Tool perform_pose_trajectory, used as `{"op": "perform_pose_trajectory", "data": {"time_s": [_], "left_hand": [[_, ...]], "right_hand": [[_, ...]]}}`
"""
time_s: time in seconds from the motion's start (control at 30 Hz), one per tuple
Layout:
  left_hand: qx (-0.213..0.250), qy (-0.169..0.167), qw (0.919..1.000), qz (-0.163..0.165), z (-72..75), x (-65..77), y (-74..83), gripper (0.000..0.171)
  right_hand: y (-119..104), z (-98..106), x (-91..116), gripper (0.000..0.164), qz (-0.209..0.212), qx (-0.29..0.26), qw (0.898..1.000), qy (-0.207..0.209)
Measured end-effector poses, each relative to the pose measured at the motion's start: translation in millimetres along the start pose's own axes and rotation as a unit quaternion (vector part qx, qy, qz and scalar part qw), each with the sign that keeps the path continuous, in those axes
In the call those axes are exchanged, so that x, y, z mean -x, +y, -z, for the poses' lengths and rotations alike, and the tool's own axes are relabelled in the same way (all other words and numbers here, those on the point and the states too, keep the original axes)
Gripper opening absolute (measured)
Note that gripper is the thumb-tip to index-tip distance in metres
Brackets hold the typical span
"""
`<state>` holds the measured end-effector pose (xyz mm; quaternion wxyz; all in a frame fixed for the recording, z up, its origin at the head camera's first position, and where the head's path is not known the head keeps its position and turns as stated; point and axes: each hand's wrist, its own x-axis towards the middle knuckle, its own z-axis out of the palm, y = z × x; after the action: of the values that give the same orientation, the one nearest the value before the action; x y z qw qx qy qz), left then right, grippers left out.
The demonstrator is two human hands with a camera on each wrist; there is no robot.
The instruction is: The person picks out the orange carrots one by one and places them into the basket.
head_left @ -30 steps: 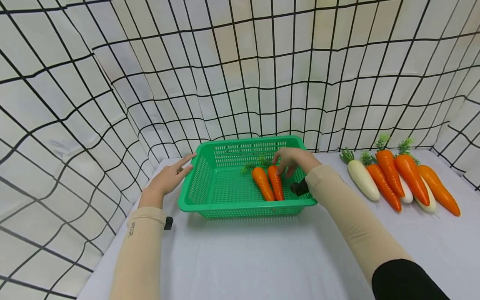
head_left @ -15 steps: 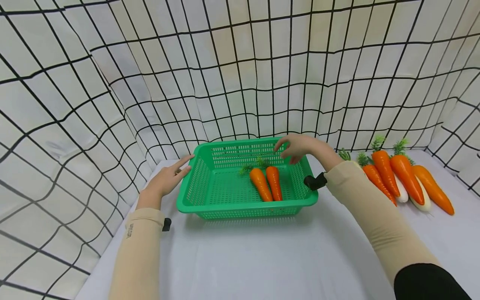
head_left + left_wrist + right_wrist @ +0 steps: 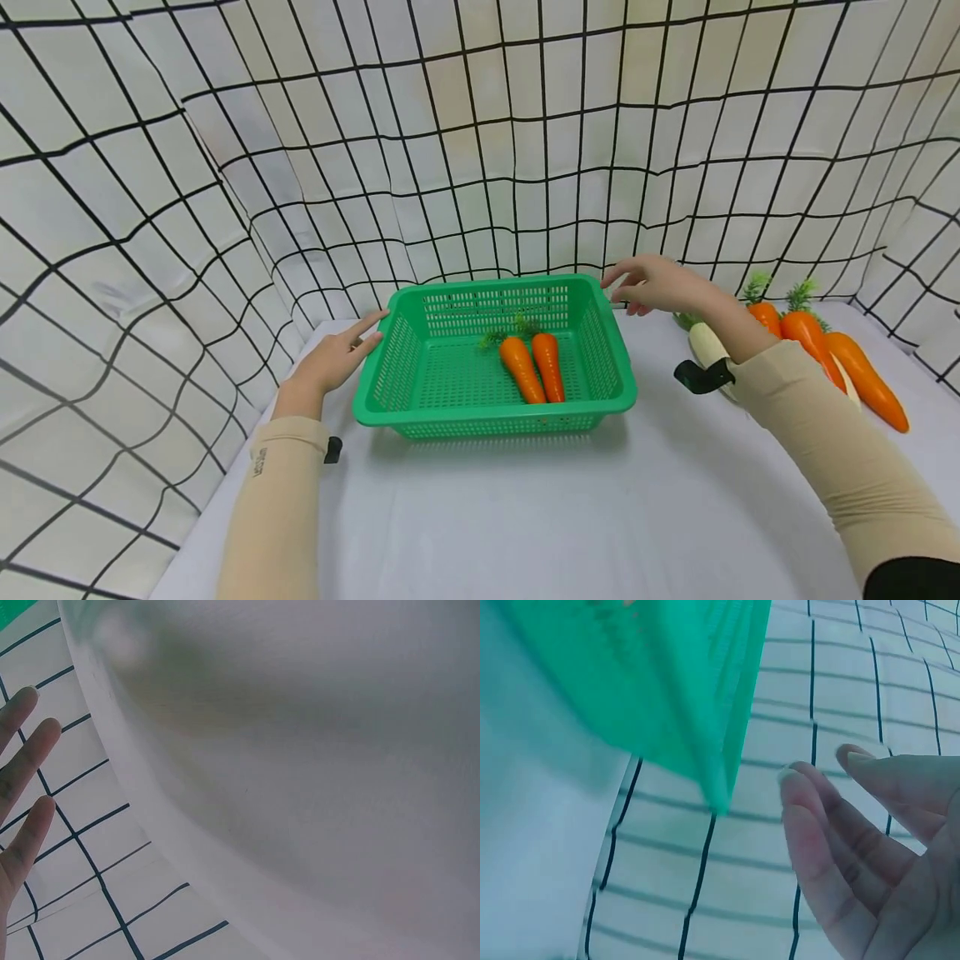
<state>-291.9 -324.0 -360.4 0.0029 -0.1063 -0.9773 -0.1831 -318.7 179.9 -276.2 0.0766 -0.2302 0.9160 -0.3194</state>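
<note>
Two orange carrots with green tops lie side by side in a green plastic basket [image 3: 495,412]: a left carrot [image 3: 522,369] and a right carrot [image 3: 549,367]. My left hand [image 3: 330,362] has its fingers stretched to the basket's left rim, fingertips right at the edge. Just past the back right corner of the basket, my right hand [image 3: 660,283] is in the air with loosely bent fingers. Nothing is between its thumb and fingers in the right wrist view, where the basket's corner [image 3: 716,787] shows beside the fingertips.
On the right of the white table [image 3: 480,517] lies a row of vegetables, partly hidden by my right arm: a white radish [image 3: 707,346], an orange carrot [image 3: 813,342] and an orange-yellow one [image 3: 866,379] among them. A black grid net [image 3: 517,142] over white cloth encloses the back and sides.
My right hand has risen from beside the right carrot inside the basket and moved right, past the rim. Both carrots stay in the basket. The left hand keeps its place at the left rim.
</note>
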Motion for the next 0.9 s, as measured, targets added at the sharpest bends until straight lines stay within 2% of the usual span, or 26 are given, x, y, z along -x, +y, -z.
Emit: {"op": "perform_pose_trajectory", "data": {"time_s": [0.13, 0.53, 0.77, 0.9], "left_hand": [[-0.001, -0.002, 1.0, 0.001, -0.3, -0.1, 0.5, 0.067], [0.001, -0.005, 1.0, -0.003, 1.5, 0.5, -0.4, 0.067], [0.0, -0.004, 1.0, 0.002, 1.9, 1.2, -0.3, 0.067], [-0.001, -0.005, 1.0, 0.001, 2.5, 0.9, 0.4, 0.067]], "right_hand": [[13.3, 10.1, 21.4, 0.03, -0.007, 0.017, 0.999, 0.03], [69.5, 37.6, 68.1, 0.032, -0.082, 0.041, 0.992, 0.082], [107.6, 40.5, 91.4, 0.035, -0.125, 0.058, 0.982, 0.129], [127.5, 36.8, 102.6, 0.038, -0.14, 0.047, 0.977, 0.154]]}}
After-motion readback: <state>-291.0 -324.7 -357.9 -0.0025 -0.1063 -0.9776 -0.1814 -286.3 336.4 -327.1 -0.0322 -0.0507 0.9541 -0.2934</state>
